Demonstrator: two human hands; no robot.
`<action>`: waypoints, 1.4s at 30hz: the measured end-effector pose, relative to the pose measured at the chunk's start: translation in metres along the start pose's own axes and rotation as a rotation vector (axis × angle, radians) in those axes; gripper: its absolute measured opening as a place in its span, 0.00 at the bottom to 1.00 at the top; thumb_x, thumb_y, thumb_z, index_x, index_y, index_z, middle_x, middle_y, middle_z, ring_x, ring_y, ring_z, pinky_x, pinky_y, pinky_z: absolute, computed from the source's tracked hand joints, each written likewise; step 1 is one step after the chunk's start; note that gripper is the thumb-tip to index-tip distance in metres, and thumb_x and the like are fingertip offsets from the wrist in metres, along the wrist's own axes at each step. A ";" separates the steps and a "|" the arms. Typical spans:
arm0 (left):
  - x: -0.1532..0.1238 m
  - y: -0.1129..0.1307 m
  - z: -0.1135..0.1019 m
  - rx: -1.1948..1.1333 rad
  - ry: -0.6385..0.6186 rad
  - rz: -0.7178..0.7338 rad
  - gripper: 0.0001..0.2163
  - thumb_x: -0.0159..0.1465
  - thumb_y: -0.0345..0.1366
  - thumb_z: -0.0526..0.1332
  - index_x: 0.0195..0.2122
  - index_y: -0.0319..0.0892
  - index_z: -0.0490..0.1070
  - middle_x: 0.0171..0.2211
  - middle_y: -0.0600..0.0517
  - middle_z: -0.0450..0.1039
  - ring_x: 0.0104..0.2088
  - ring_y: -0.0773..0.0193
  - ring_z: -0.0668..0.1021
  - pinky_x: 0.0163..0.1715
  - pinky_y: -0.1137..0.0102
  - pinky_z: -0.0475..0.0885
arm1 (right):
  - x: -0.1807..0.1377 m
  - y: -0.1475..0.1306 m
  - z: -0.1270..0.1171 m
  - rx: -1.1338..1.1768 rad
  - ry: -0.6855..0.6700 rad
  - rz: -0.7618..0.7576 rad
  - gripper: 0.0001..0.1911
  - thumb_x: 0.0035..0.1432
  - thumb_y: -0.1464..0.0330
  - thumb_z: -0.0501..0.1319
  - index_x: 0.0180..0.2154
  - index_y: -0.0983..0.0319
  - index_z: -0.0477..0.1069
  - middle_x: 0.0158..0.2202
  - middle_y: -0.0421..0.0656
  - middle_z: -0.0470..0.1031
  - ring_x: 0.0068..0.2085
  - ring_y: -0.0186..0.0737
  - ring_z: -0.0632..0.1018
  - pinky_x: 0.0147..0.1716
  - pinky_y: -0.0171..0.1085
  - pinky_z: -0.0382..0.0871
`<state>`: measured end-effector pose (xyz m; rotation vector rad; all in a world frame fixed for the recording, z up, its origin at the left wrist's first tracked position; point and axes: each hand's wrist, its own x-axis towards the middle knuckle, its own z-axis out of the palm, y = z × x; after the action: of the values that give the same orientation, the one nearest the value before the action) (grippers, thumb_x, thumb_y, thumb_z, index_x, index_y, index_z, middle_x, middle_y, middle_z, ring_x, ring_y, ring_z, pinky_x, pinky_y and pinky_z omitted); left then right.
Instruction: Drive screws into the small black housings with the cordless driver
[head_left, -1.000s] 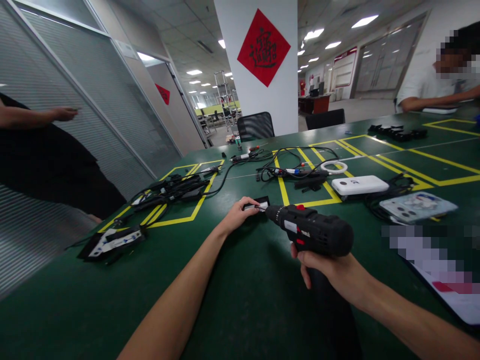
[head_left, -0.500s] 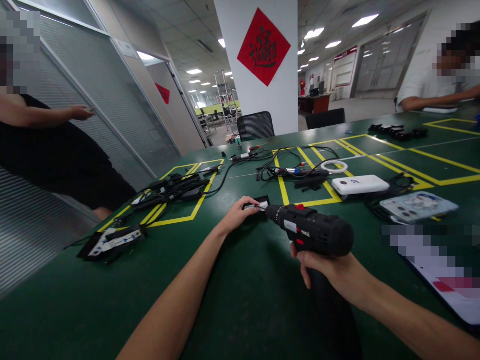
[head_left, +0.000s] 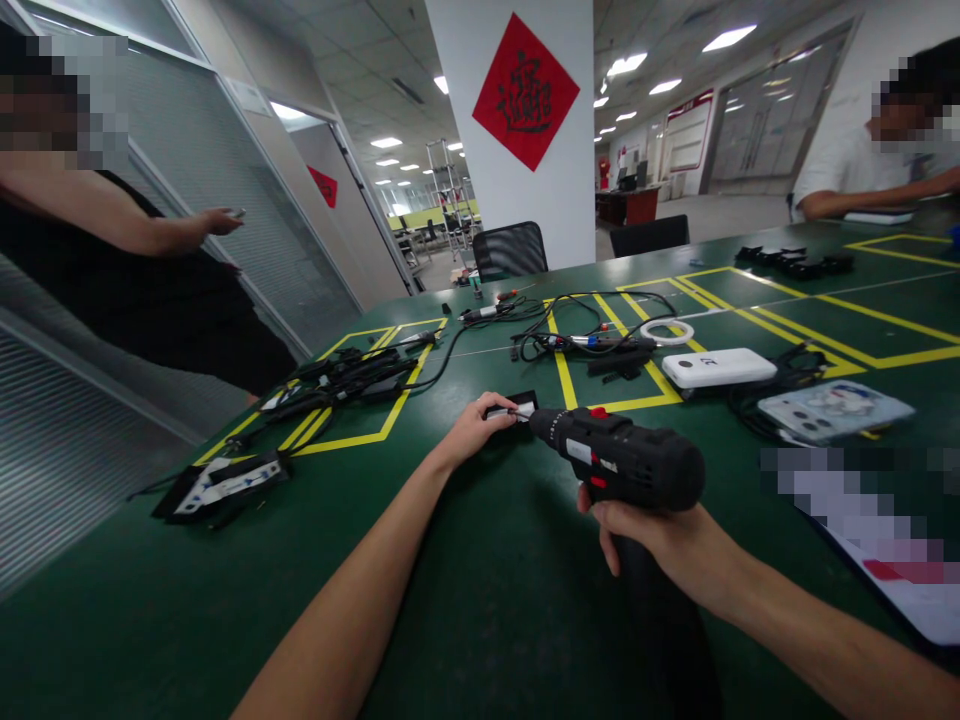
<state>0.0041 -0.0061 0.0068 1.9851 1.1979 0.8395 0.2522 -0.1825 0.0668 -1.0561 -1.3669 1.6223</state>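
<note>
My right hand (head_left: 664,545) grips the handle of a black cordless drill (head_left: 626,465) with red buttons. Its chuck points left at a small black part (head_left: 516,408) with a white label, lying on the green table (head_left: 480,600). My left hand (head_left: 474,430) pinches that part from the left and holds it down. The drill tip meets the part right beside my fingertips.
Black cables and adapters (head_left: 349,378) lie in yellow-taped squares at left, with a black and white bracket (head_left: 221,482) nearer the edge. A white box (head_left: 718,368), a white ring (head_left: 667,333) and a phone (head_left: 834,410) sit at right. One person stands at left (head_left: 135,270), another sits far right (head_left: 870,170).
The person standing at left has walked further into view toward the table. My hands, the drill and the part have stayed where they were.
</note>
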 end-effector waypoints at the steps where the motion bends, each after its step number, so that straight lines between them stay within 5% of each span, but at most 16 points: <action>1: 0.000 0.000 0.000 -0.003 0.001 -0.002 0.13 0.55 0.41 0.61 0.40 0.42 0.72 0.40 0.50 0.71 0.43 0.59 0.72 0.45 0.65 0.65 | 0.000 0.000 0.000 0.009 0.001 -0.006 0.06 0.54 0.68 0.56 0.35 0.63 0.66 0.24 0.38 0.72 0.21 0.32 0.70 0.27 0.37 0.65; 4: 0.000 0.002 0.000 -0.003 0.000 -0.014 0.13 0.55 0.41 0.61 0.40 0.42 0.72 0.40 0.50 0.71 0.43 0.58 0.72 0.46 0.64 0.65 | 0.001 0.001 -0.001 0.040 0.004 -0.018 0.06 0.54 0.69 0.56 0.36 0.62 0.67 0.31 0.40 0.74 0.21 0.31 0.71 0.28 0.37 0.66; 8: -0.001 0.005 0.000 0.024 -0.006 -0.027 0.13 0.55 0.41 0.60 0.40 0.43 0.72 0.41 0.50 0.71 0.44 0.57 0.72 0.46 0.63 0.64 | 0.002 -0.002 0.000 -0.018 0.010 0.029 0.04 0.55 0.68 0.57 0.33 0.62 0.67 0.20 0.35 0.69 0.22 0.33 0.72 0.28 0.36 0.66; 18: -0.001 0.002 -0.002 0.008 -0.008 0.004 0.13 0.54 0.36 0.58 0.41 0.43 0.71 0.42 0.50 0.70 0.45 0.57 0.70 0.46 0.65 0.64 | 0.002 -0.003 0.000 0.001 0.014 0.039 0.03 0.54 0.71 0.56 0.33 0.62 0.67 0.19 0.33 0.68 0.21 0.31 0.72 0.24 0.33 0.65; 27: 0.000 -0.003 -0.001 -0.026 0.002 -0.029 0.17 0.50 0.30 0.52 0.40 0.42 0.72 0.39 0.51 0.69 0.42 0.58 0.70 0.42 0.65 0.66 | 0.002 0.001 0.000 0.039 0.007 -0.003 0.08 0.54 0.69 0.57 0.39 0.62 0.67 0.36 0.40 0.72 0.21 0.29 0.72 0.25 0.35 0.67; 42: 0.000 -0.001 -0.001 0.018 -0.006 0.033 0.13 0.54 0.40 0.61 0.41 0.43 0.71 0.41 0.50 0.70 0.44 0.57 0.71 0.47 0.64 0.64 | 0.001 0.001 0.001 0.064 0.005 0.002 0.09 0.55 0.70 0.57 0.40 0.61 0.67 0.38 0.41 0.73 0.21 0.29 0.72 0.26 0.35 0.67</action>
<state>0.0031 -0.0058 0.0066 2.0255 1.1754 0.8413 0.2509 -0.1817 0.0660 -1.0241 -1.3019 1.6530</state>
